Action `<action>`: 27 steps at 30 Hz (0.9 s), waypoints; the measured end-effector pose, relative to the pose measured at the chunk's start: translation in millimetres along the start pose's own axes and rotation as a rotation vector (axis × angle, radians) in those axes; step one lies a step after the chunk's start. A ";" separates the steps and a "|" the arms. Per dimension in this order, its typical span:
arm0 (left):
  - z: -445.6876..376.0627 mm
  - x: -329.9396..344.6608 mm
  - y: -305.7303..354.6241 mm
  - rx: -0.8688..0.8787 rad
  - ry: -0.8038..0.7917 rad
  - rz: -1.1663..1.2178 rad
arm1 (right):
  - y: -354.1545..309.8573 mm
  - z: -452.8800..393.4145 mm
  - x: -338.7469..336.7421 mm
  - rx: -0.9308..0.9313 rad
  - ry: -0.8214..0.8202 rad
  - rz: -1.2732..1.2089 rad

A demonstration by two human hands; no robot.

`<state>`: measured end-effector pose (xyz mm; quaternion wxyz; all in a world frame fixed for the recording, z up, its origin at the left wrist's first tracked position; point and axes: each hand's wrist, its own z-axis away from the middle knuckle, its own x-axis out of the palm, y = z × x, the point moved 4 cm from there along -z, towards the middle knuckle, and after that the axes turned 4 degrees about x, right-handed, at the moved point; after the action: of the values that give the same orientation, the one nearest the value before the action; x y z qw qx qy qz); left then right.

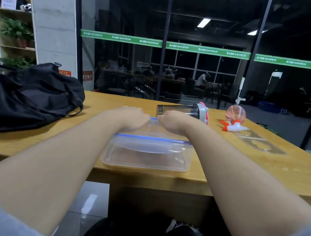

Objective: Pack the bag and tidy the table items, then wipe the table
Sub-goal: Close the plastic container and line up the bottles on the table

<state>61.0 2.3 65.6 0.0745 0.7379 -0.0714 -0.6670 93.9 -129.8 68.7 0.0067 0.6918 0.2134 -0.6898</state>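
Dark glass partition behind a wooden table; shelving with potted plants off beyond the left hand.

Both hands sit on the far edge of a clear plastic container with a blue-rimmed lid, directly in front of the person. Left hand and right hand are nearly touching each other, fingers curled down over the far lip of the lid; both appear to be gripping or pressing it there, though the fingertips themselves are out of sight.

Black bag lies slumped well to the outside of the left hand, apparently not yet packed. A dark shaker bottle lies on its side just beyond the right hand. A pink spray bottle stands farther off to that hand's outer side.

Step in hand, by my reading: seating the lid on the container before it goes into the bag. Next move likely calls for even pressure along the rim, then a lift across toward the bag.

Unclear: whether the lid is fully snapped down; container contents, if any; a dark object cut off at the table's right edge.
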 end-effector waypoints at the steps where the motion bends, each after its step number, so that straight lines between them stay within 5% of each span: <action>1: -0.3 0.1 -0.7 -0.018 0.025 0.008 | -0.7 1.3 -0.7 0.008 0.015 0.003; 11: -1.2 -4.4 4.2 -0.037 0.081 0.075 | -4.4 -0.2 -5.1 0.052 0.053 -0.035; 16: 9.4 -11.7 -17.4 -0.018 0.055 0.256 | 11.9 3.5 -18.0 -0.003 0.122 -0.271; 21: 25.1 -3.7 -57.7 -0.090 0.130 0.671 | 42.3 16.9 -10.1 0.060 -0.049 -0.501; 27: 34.9 9.9 -53.5 -0.154 0.258 1.180 | 49.8 23.9 4.8 0.106 0.009 -0.994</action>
<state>27.6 52.1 41.5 0.4927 0.6413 -0.4103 -0.4214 86.1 -181.0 48.7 -0.3591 0.5087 0.4819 -0.6165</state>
